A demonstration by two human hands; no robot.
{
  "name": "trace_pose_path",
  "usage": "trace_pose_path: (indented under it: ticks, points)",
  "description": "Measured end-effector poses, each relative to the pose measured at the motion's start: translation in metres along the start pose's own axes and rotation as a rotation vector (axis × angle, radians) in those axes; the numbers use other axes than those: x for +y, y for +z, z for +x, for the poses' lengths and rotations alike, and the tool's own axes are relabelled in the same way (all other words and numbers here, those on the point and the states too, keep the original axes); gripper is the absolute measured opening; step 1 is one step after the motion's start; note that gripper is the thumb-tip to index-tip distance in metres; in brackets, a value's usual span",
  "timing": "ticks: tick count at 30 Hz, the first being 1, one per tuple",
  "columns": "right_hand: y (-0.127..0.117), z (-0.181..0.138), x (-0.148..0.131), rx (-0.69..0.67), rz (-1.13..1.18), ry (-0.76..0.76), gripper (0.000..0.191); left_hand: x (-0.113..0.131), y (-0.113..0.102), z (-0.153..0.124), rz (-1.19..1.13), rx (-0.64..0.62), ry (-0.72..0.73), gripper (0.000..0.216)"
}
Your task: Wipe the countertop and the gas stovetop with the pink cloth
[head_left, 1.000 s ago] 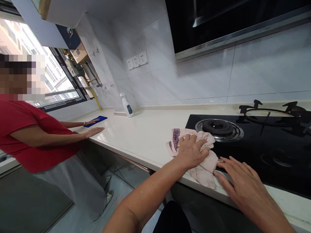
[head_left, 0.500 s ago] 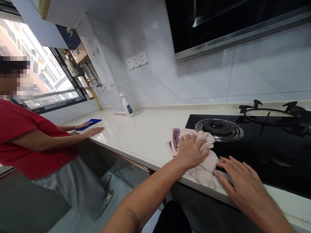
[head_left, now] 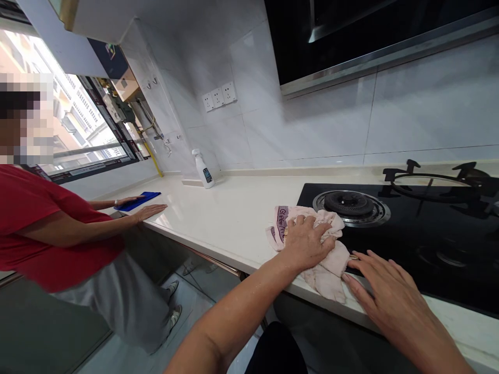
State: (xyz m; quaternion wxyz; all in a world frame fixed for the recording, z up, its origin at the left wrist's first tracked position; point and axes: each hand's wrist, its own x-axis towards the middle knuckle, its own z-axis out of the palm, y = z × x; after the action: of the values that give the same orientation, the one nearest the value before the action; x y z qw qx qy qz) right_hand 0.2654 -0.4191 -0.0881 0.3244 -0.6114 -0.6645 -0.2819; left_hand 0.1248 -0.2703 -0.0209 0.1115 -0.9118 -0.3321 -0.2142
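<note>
My left hand (head_left: pixel 307 241) presses down on a crumpled pale pink towel (head_left: pixel 330 265) with a purple lettered band, its fingers curled into the folds. The towel lies across the counter's front edge and the left corner of the black gas stove (head_left: pixel 390 249); part of it hangs over the edge. To its right, my right hand (head_left: pixel 385 285) rests with outstretched fingers on the stove's front edge, close to the towel, holding nothing.
Behind the towel is a burner (head_left: pixel 349 205); a pan support (head_left: pixel 431 182) sits at the back right. A white spray bottle (head_left: pixel 202 169) stands by the wall. At left a person in a red shirt (head_left: pixel 74 223) has a hand on a blue cloth (head_left: pixel 138 201) on the white counter (head_left: pixel 234 213).
The other person's hand has slid the blue cloth slightly left along the counter, and that person's head has shifted left. My hands and the towel look unmoved.
</note>
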Motion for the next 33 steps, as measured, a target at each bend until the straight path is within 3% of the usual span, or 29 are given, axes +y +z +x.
trace_pose_path:
  ticks: [33]
  points:
    - [0.005, -0.0032, 0.003, -0.055, 0.006, 0.035, 0.04, -0.0008, -0.0013, 0.0002, -0.003, -0.009, 0.007, 0.041]
